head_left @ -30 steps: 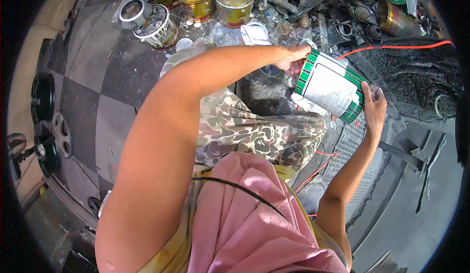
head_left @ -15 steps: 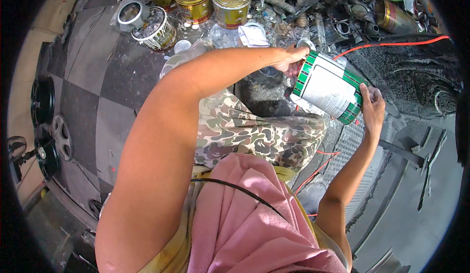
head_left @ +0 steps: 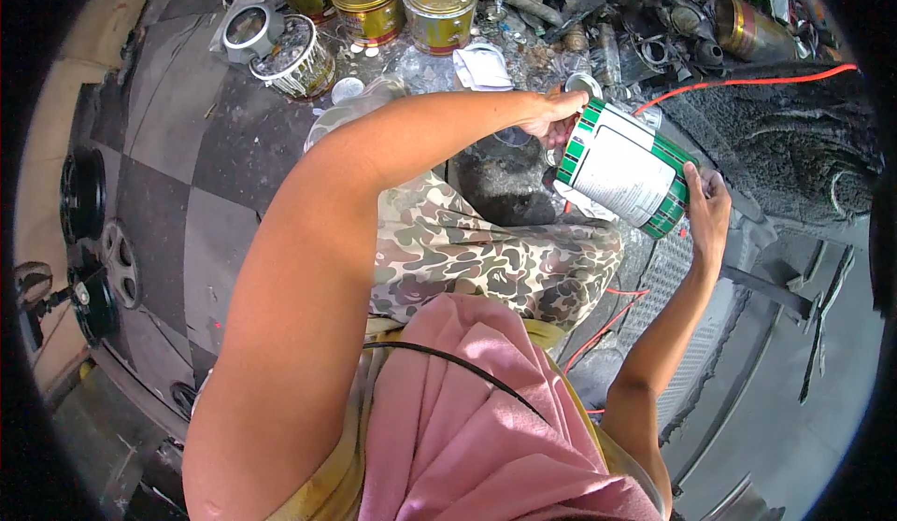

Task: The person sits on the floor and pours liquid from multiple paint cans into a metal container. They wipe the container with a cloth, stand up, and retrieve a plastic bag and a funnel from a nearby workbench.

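Observation:
Between my two hands I hold a green and white tin can (head_left: 624, 168), tipped on its side with its printed white label facing me. My left hand (head_left: 557, 117) grips the can's upper left end, the thumb over the rim. Around the lower right end my right hand (head_left: 707, 201) is closed, its thumb lying on the green band. The fingers behind the can are mostly hidden. Just beyond my left hand stands a small round cup (head_left: 583, 85). A folded white cloth or paper (head_left: 483, 68) lies to the left of it.
Several gold tins (head_left: 440, 12) stand at the far left, beside a paint-smeared white bucket (head_left: 297, 58) with a grey ring-shaped part (head_left: 252, 26) on it. Metal scrap is heaped at the far right. A red hose (head_left: 747, 83) crosses there. Wheels (head_left: 84, 189) stand at the left.
The can and both hands have barely shifted, with the can turned very slightly. Both hands keep their hold on it.

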A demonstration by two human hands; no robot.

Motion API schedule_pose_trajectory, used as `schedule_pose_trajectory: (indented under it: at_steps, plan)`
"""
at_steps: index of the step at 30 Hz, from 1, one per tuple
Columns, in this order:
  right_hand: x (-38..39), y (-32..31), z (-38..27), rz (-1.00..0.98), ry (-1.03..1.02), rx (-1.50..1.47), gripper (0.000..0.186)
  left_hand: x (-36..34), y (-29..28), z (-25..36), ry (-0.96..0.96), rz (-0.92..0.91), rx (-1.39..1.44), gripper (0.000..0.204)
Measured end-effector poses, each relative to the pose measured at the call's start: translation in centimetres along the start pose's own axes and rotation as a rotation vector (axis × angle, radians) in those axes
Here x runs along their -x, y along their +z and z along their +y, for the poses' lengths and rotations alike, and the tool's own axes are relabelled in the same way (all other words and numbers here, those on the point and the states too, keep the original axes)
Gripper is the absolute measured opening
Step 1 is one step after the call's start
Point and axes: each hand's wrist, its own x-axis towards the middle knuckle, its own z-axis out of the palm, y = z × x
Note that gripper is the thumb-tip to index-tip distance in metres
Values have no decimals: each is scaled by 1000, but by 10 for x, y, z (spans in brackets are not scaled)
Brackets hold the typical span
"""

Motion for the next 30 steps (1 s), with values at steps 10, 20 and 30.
schedule_pose_trajectory:
  at_steps: [10,20,30]
  plan:
    - [2,-3,-6,-18,45,-39,42,4,4,4,-26,24,-36,41]
    - [17,42,56,-74,53,-108,37,5,-9,-5,-52,20,-180,38]
    - [70,148,110,-353,732,-358,74,6,-5,-13,-130,203,-708,36]
